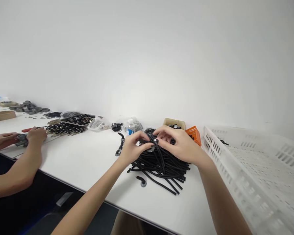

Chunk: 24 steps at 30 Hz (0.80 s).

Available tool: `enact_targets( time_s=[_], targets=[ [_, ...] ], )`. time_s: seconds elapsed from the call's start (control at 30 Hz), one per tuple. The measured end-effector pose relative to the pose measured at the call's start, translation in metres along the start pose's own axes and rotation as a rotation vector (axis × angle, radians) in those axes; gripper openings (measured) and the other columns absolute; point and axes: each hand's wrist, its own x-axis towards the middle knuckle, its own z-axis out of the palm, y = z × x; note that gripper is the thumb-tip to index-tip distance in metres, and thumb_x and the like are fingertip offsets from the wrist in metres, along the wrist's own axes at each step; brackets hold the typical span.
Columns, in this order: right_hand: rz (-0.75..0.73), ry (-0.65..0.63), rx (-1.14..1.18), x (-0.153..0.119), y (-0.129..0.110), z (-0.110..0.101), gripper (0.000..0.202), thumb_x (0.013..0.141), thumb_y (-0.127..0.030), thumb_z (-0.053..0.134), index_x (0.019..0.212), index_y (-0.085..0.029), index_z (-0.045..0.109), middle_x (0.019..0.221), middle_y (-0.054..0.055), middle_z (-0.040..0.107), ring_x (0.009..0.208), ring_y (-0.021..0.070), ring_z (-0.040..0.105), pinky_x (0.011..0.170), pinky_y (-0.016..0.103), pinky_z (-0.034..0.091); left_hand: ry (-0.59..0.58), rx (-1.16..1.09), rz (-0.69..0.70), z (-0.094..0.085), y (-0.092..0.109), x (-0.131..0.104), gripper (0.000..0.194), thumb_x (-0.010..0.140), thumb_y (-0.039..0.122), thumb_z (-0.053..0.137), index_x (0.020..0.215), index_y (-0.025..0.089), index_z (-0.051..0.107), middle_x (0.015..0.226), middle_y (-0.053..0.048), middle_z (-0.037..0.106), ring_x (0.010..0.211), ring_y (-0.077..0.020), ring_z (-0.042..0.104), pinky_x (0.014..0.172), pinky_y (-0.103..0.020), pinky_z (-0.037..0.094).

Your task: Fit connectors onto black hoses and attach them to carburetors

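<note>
My left hand [133, 147] and my right hand [178, 143] meet above a pile of black rubber tubes [159, 164] on the white table. Both are closed, thumbs against fingertips, around a black tube [159, 151] that hangs down over the pile. The fingers partly hide the gripped ends, and any small part between them cannot be made out. On the table in front of the pile lies a short black elbow piece with a grey ring [142, 181]. More such elbow pieces [119, 148] lie left of my left hand.
A white perforated crate [254, 182] stands at the right. Behind my hands are a beige bin [175, 121], an orange basket [194, 134] and a plastic bottle [130, 126]. At left, a co-worker's hands [35, 135] handle a grey part near a tray of black fittings [79, 119].
</note>
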Motion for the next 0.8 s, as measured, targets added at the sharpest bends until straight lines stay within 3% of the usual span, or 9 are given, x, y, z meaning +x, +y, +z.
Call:
enact_targets(
  time_s=[0.17, 0.23, 0.3, 0.4, 0.5, 0.67, 0.8],
  targets=[
    [0.149, 0.097, 0.324, -0.016, 0.058, 0.025, 0.036, 0.087, -0.030, 0.063, 0.122, -0.022, 0.062, 0.101, 0.005, 0.070, 0.084, 0.0165, 0.067, 0.081, 0.033, 0.055, -0.014, -0.105, -0.140, 0.040, -0.020, 0.008, 0.035, 0.072, 0.033, 0.079, 0.086, 0.020, 0.049, 0.065, 0.005, 0.058, 0.060, -0.0108, 0.057, 0.056, -0.022, 0.043],
    [0.202, 0.066, 0.436, -0.031, 0.075, 0.038, 0.041, 0.078, -0.025, 0.070, 0.119, -0.022, 0.065, 0.106, 0.006, 0.070, 0.086, 0.0172, 0.067, 0.081, 0.034, 0.057, -0.054, -0.087, -0.178, 0.048, -0.026, 0.000, 0.039, 0.071, 0.035, 0.080, 0.079, 0.021, 0.045, 0.060, 0.008, 0.052, 0.053, -0.0092, 0.052, 0.051, -0.021, 0.039],
    [0.226, 0.084, 0.504, -0.044, 0.088, 0.051, 0.041, 0.077, -0.021, 0.069, 0.117, -0.023, 0.066, 0.106, 0.006, 0.071, 0.091, 0.0187, 0.067, 0.085, 0.035, 0.056, -0.131, -0.106, -0.232, 0.051, -0.029, -0.011, 0.035, 0.077, 0.038, 0.074, 0.079, 0.021, 0.044, 0.060, 0.008, 0.053, 0.050, -0.0090, 0.051, 0.049, -0.021, 0.039],
    [0.240, 0.113, 0.508, -0.059, 0.099, 0.070, 0.036, 0.080, -0.021, 0.066, 0.116, -0.021, 0.066, 0.103, 0.007, 0.070, 0.094, 0.0197, 0.067, 0.084, 0.035, 0.056, -0.252, -0.122, -0.318, 0.044, -0.028, -0.027, 0.023, 0.089, 0.040, 0.059, 0.097, 0.022, 0.046, 0.069, 0.004, 0.061, 0.058, -0.0123, 0.060, 0.057, -0.024, 0.048],
    [0.233, 0.143, 0.434, -0.065, 0.108, 0.078, 0.030, 0.083, -0.021, 0.062, 0.112, -0.019, 0.066, 0.099, 0.007, 0.069, 0.088, 0.0181, 0.066, 0.080, 0.032, 0.056, -0.343, 0.058, -0.314, 0.022, -0.023, -0.047, 0.030, 0.091, 0.038, 0.057, 0.113, 0.023, 0.046, 0.083, 0.000, 0.066, 0.072, -0.0149, 0.063, 0.068, -0.028, 0.051],
    [0.261, 0.303, 0.209, -0.070, 0.121, 0.081, 0.017, 0.083, -0.022, 0.057, 0.098, -0.018, 0.065, 0.085, 0.004, 0.066, 0.073, 0.0152, 0.061, 0.072, 0.029, 0.054, -0.564, 0.371, -0.191, -0.011, -0.026, -0.094, 0.034, 0.084, 0.037, 0.068, 0.114, 0.025, 0.058, 0.114, -0.008, 0.065, 0.104, -0.0242, 0.059, 0.089, -0.037, 0.050],
    [0.245, 0.373, 0.103, -0.072, 0.126, 0.085, 0.014, 0.084, -0.023, 0.055, 0.095, -0.018, 0.063, 0.087, 0.005, 0.067, 0.070, 0.0152, 0.060, 0.071, 0.029, 0.053, -0.641, 0.409, -0.180, -0.017, -0.038, -0.120, 0.021, 0.093, 0.018, 0.049, 0.109, 0.023, 0.062, 0.114, -0.008, 0.064, 0.106, -0.0223, 0.059, 0.091, -0.035, 0.050]
  ],
)
